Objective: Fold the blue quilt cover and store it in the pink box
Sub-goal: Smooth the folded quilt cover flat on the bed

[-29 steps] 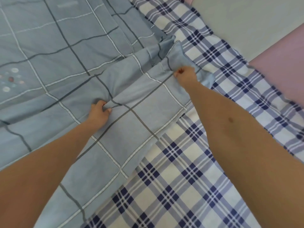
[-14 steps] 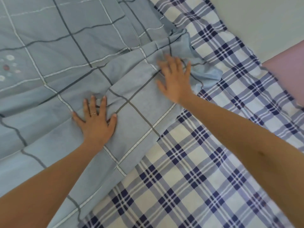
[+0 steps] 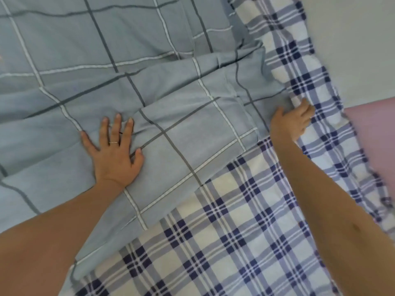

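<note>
left hand [image 3: 115,152] flat, fingers spread, pressing blue quilt cover [image 3: 149,50] | right hand [image 3: 291,122] loosely open at cover's right edge, touching plaid sheet [image 3: 235,242] | cover lies rumpled over sheet's left part

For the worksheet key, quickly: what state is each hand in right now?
Left hand: open, pressing flat on the blue quilt cover.
Right hand: open, resting at the cover's edge.

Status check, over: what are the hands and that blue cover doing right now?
Left hand flat on blue quilt cover. Right hand at its right edge, grip unclear. Cover rumpled on plaid sheet, nothing on top.
</note>
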